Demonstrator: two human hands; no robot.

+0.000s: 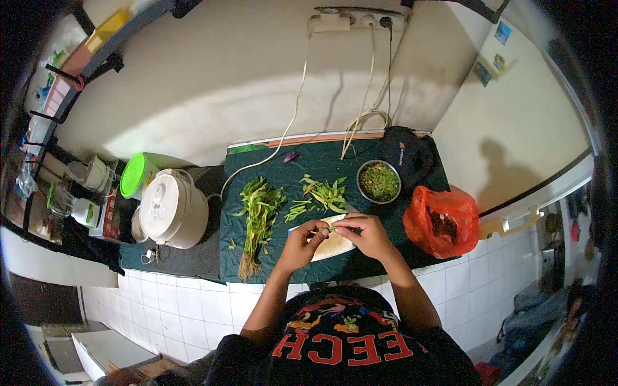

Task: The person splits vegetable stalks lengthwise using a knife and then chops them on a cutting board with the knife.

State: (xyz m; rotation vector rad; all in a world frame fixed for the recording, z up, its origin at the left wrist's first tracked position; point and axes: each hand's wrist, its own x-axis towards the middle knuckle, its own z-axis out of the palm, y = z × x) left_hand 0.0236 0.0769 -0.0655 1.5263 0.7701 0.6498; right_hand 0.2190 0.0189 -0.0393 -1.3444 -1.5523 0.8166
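Note:
Over a pale cutting board (pixel 333 247), my left hand (pixel 302 247) and my right hand (pixel 365 235) meet with fingertips pinched on a small piece of green stem (pixel 331 229). Just beyond them lies a loose pile of leafy greens (pixel 327 193), with short cut stems (pixel 298 210) to its left. A larger bunch of greens (pixel 259 212) with its roots on rests farther left. Behind my right hand stands a metal bowl (pixel 378 182) of chopped greens. Part of the board is hidden beneath my hands.
An open red plastic bag (pixel 443 222) sits at the table's right edge, near a black bag (pixel 407 157). A small purple item (pixel 291 157) lies at the back. A white rice cooker (pixel 172 209) stands left, with a cord (pixel 297 109) running up the wall.

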